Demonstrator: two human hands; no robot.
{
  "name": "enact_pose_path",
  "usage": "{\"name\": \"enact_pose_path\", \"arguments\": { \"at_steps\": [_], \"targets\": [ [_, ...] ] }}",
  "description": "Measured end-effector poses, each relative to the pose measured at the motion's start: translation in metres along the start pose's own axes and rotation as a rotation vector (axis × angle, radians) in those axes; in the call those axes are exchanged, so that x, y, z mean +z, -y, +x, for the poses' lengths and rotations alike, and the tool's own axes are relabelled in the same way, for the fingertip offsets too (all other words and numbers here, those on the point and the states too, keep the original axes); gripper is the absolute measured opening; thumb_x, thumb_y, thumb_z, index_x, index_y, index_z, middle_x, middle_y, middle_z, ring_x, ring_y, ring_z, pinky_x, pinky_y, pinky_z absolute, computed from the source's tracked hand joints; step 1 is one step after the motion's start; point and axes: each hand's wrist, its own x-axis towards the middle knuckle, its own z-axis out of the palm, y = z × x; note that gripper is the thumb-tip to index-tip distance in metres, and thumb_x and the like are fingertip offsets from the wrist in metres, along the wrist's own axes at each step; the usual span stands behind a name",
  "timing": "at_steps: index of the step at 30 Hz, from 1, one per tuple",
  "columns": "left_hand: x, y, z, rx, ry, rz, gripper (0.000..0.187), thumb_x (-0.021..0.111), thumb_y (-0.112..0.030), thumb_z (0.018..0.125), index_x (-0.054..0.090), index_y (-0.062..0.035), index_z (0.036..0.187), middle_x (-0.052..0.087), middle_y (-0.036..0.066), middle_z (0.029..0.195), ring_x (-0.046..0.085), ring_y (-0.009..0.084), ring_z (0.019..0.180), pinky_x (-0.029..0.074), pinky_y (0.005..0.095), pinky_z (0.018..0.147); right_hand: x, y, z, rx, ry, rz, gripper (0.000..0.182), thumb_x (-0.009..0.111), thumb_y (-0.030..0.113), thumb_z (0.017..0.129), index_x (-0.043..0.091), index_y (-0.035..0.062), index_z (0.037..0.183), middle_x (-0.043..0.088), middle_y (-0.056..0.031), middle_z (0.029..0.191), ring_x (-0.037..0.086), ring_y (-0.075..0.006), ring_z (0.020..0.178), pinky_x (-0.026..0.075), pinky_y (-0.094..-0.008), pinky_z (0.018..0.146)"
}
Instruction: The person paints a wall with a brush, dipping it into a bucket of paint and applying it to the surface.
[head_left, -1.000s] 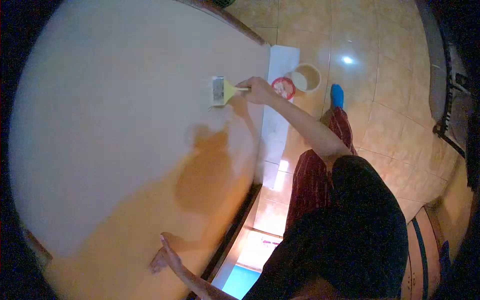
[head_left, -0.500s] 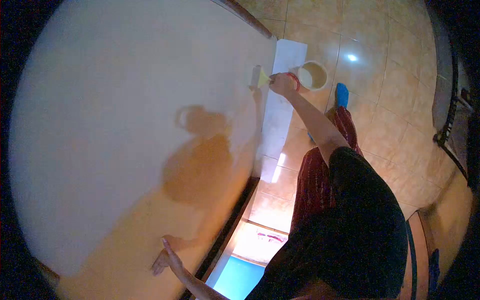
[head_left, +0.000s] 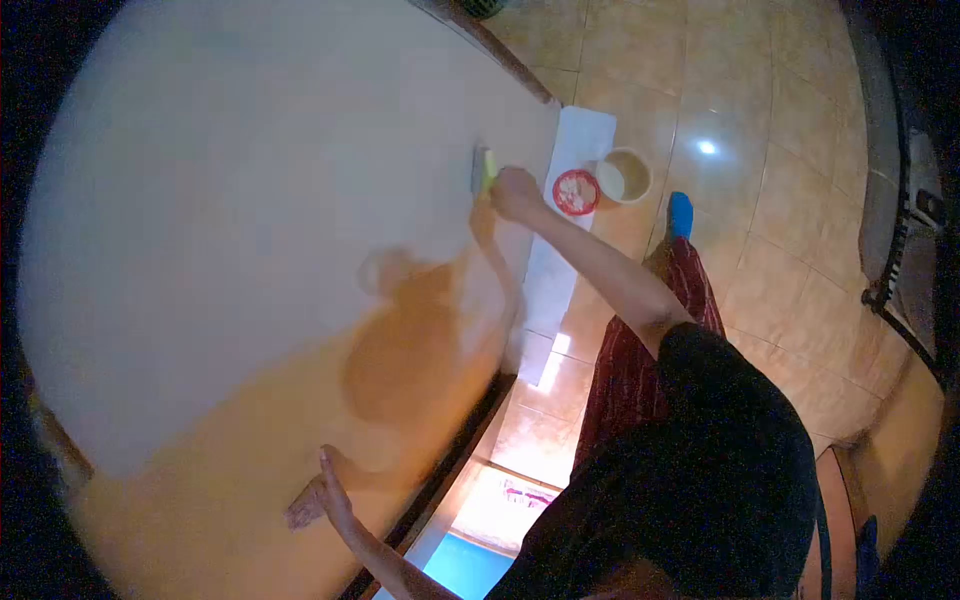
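Observation:
My right hand (head_left: 515,194) is closed round a putty knife (head_left: 484,172) with a yellow-green body and a grey edge. The knife's edge is at the pale wall (head_left: 250,180), though its exact contact is hard to see. My left hand (head_left: 322,497) lies flat on the lower-left part of the wall, fingers stretched and thumb apart, holding nothing. Below my right forearm, a red-rimmed tub (head_left: 573,211) with pale stuff in it stands on a white sheet (head_left: 546,290). Beside it is a whitish bucket (head_left: 647,181).
Glossy beige tiles (head_left: 745,250) cover the floor. A foot in a blue sock (head_left: 681,213) stands near the bucket. Dark trim (head_left: 455,470) edges a bright doorway, and a dark-framed object (head_left: 893,230) is at the far right. My shadow falls on the wall.
My right hand has moved left and slightly down in view, taking the putty knife across the wall. The red-rimmed tub now shows fully. My left hand stays on the wall.

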Motion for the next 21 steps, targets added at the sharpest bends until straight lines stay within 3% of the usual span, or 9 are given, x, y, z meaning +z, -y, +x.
{"name": "enact_pose_path", "arguments": {
  "at_steps": [2, 4, 7, 9, 10, 12, 14, 19, 21],
  "targets": [
    [0.004, -0.001, 0.002, 0.017, 0.008, -0.011, 0.086, 0.047, -0.065, 0.078, 0.046, 0.0111, 0.118, 0.052, 0.024, 0.116, 0.051, 0.0279, 0.106, 0.038, 0.0332, 0.093, -0.023, 0.043, -0.034, 0.092, -0.023, 0.382, 0.020, 0.060, 0.020, 0.073, 0.064, 0.0002, 0.073, 0.061, -0.0204, 0.068, 0.062, -0.0322, 0.066, 0.049, -0.0415, 0.063],
    [0.005, -0.001, 0.005, 0.030, 0.013, -0.016, 0.085, 0.047, -0.065, 0.078, 0.046, 0.0111, 0.117, 0.053, 0.024, 0.116, 0.052, 0.0279, 0.106, 0.038, 0.0332, 0.092, -0.058, 0.093, -0.073, 0.090, -0.020, 0.405, 0.024, 0.061, 0.023, 0.075, 0.064, 0.0002, 0.081, 0.061, -0.0203, 0.068, 0.063, -0.0319, 0.066, 0.049, -0.0410, 0.062],
    [0.006, 0.005, 0.006, 0.047, 0.019, -0.039, 0.085, 0.047, -0.065, 0.078, 0.047, 0.0110, 0.117, 0.053, 0.024, 0.115, 0.052, 0.0279, 0.106, 0.038, 0.0332, 0.092, -0.092, 0.131, -0.122, -0.060, -0.030, 0.389, 0.026, 0.058, 0.024, 0.080, 0.064, 0.0005, 0.090, 0.061, -0.0206, 0.073, 0.063, -0.0298, 0.067, 0.048, -0.0373, 0.064],
    [0.008, 0.013, 0.012, 0.065, 0.017, -0.062, 0.085, 0.047, -0.065, 0.078, 0.047, 0.0109, 0.117, 0.053, 0.024, 0.115, 0.052, 0.0279, 0.105, 0.038, 0.0332, 0.092, -0.116, 0.141, -0.149, -0.301, 0.050, 0.828, 0.026, 0.059, 0.020, 0.081, 0.062, 0.0013, 0.098, 0.064, -0.0173, 0.079, 0.063, -0.0218, 0.071, 0.048, -0.0316, 0.067],
    [0.007, 0.019, 0.016, 0.079, 0.013, -0.086, 0.085, 0.047, -0.065, 0.078, 0.047, 0.0109, 0.117, 0.053, 0.024, 0.115, 0.052, 0.0279, 0.105, 0.038, 0.0332, 0.092, -0.115, 0.141, -0.150, -0.300, 0.053, 0.831, 0.026, 0.059, 0.020, 0.081, 0.062, 0.0013, 0.098, 0.064, -0.0173, 0.079, 0.063, -0.0218, 0.071, 0.048, -0.0316, 0.067],
    [0.007, 0.031, 0.023, 0.094, 0.024, -0.144, 0.085, 0.047, -0.065, 0.078, 0.047, 0.0108, 0.117, 0.054, 0.024, 0.115, 0.052, 0.0279, 0.105, 0.038, 0.0332, 0.092, -0.111, 0.135, -0.143, -0.510, 0.006, 1.066, 0.026, 0.061, 0.015, 0.081, 0.062, 0.0037, 0.104, 0.066, -0.0122, 0.086, 0.060, -0.0135, 0.075, 0.047, -0.0287, 0.070],
    [0.004, -0.017, -0.003, 0.034, 0.033, 0.001, 0.083, 0.047, -0.064, 0.079, 0.049, 0.0110, 0.114, 0.055, 0.024, 0.112, 0.054, 0.0278, 0.103, 0.039, 0.0338, 0.090, -0.103, 0.121, -0.120, -0.357, -0.040, 0.858, 0.029, 0.063, 0.010, 0.077, 0.062, 0.0041, 0.105, 0.067, -0.0091, 0.087, 0.058, -0.0083, 0.078, 0.047, -0.0267, 0.069],
    [0.009, -0.047, -0.019, -0.051, 0.007, 0.207, 0.079, 0.048, -0.062, 0.079, 0.055, 0.0118, 0.106, 0.058, 0.025, 0.106, 0.056, 0.0269, 0.098, 0.041, 0.0348, 0.087, -0.010, 0.010, -0.059, -0.022, -0.007, 0.618, 0.031, 0.061, 0.005, 0.071, 0.064, 0.0052, 0.102, 0.067, -0.0092, 0.079, 0.062, -0.0115, 0.069, 0.049, -0.0284, 0.066],
    [0.014, -0.055, -0.029, 0.110, -0.072, 0.024, 0.076, 0.048, -0.060, 0.080, 0.056, 0.0111, 0.106, 0.059, 0.024, 0.106, 0.056, 0.0263, 0.099, 0.042, 0.0341, 0.087, 0.036, -0.032, -0.055, 0.094, 0.001, 0.548, 0.031, 0.060, 0.008, 0.070, 0.065, 0.0070, 0.101, 0.067, -0.0112, 0.078, 0.064, -0.0147, 0.069, 0.049, -0.0299, 0.066]
  ]
}}
